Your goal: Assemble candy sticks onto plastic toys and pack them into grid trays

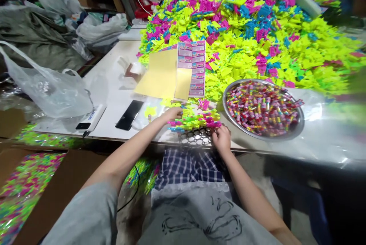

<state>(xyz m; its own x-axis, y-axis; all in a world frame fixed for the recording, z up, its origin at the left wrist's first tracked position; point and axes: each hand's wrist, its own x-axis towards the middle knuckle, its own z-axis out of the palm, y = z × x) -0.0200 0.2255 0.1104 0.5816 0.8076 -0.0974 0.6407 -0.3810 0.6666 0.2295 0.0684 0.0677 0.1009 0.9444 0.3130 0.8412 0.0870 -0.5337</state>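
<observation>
We see a small row of pink and yellow plastic pieces lying at the near edge of the tabletop, on a honeycomb mesh that shows just below them. The left hand rests at the row's left end, fingers laid on the pieces; whether its grip is clenched on any of them we cannot tell, since the fingertips are lost among the plastic. The right hand sits at the row's right end, fingers curled around a pink piece at the mesh edge. The pieces themselves are too small and blurred for us to make out their shape. Just right of the row stands a metal bowl full of small wrapped candies. Behind the row lie a yellow backing sheet and a label sheet whose repeated print seems to read "CANDY", the rest unreadable. Beyond these rises a large heap of yellow, pink and blue pieces, cut off at the top edge. To the left on the tabletop lie a black phone, a white power bank and a clear bag.
</observation>
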